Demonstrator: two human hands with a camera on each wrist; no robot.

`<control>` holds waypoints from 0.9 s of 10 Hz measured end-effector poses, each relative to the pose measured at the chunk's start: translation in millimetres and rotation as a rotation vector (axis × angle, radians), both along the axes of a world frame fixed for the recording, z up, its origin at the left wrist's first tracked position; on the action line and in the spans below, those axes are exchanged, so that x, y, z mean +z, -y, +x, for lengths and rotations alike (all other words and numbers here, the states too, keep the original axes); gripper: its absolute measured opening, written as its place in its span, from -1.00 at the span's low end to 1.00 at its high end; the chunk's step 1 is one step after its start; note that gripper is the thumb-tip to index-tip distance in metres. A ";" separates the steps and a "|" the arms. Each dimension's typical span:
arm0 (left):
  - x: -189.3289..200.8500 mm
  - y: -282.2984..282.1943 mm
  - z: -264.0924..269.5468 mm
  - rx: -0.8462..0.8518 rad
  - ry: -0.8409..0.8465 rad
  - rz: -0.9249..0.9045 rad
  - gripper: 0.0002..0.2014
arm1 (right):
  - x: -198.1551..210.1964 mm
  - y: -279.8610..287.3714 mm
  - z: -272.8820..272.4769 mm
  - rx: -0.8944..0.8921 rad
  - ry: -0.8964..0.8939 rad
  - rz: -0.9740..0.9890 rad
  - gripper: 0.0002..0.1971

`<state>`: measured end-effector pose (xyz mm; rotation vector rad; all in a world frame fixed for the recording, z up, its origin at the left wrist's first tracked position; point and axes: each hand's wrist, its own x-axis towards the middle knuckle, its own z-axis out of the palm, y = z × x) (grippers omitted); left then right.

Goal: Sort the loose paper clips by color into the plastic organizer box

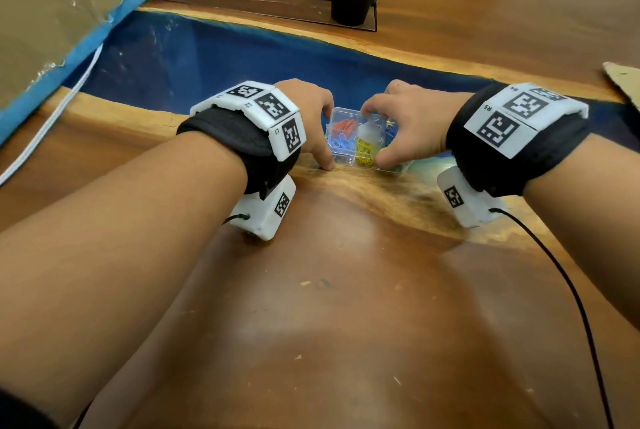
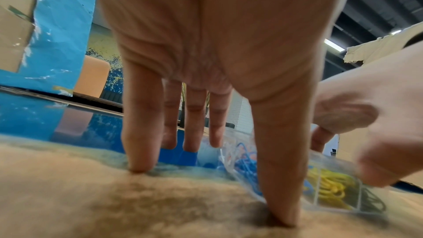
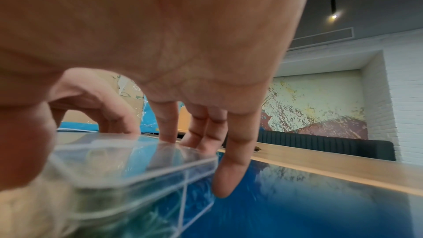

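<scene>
Both forearms fill foreground. Clear organizer box (image 1: 356, 138), lid down, sits on table (image 1: 346, 290) at wood/blue resin edge w/ red, blue, yellow clips inside. Right hand (image 1: 412, 127) grasps box; left hand (image 1: 311, 117) fingers straight, tips on table beside box.

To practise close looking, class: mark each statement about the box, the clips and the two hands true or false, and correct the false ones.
1. The box has its clear lid closed. True.
2. The yellow clips lie loose on the table. False: they sit in a compartment of the box.
3. The right hand rests on the box with thumb and fingers. True.
4. The left hand is lifted clear of the table. False: its fingertips touch the table beside the box.
5. The red clips share the yellow clips' compartment. False: they lie in another compartment.
</scene>
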<state>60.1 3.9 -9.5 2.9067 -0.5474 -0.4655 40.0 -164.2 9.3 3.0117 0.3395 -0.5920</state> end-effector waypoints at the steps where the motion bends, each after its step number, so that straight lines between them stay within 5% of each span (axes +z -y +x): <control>1: -0.8 -0.2 2.3 0.003 -0.006 -0.003 -0.19 | -0.3 -0.1 1.6 0.002 -0.010 -0.009 -0.21; 4: 1.5 2.1 1.5 -0.014 -0.036 0.011 -0.09 | 0.1 -3.0 0.0 0.006 -0.026 -0.051 -0.24; 7: 2.3 -6.9 -29.3 0.066 -0.047 -0.040 0.26 | 2.4 28.6 -45.0 -0.131 0.006 0.068 0.23; 9: -1.0 -48.1 -71.4 0.085 -0.095 0.021 0.05 | 10.9 67.8 -120.7 -0.158 -0.025 0.075 -0.03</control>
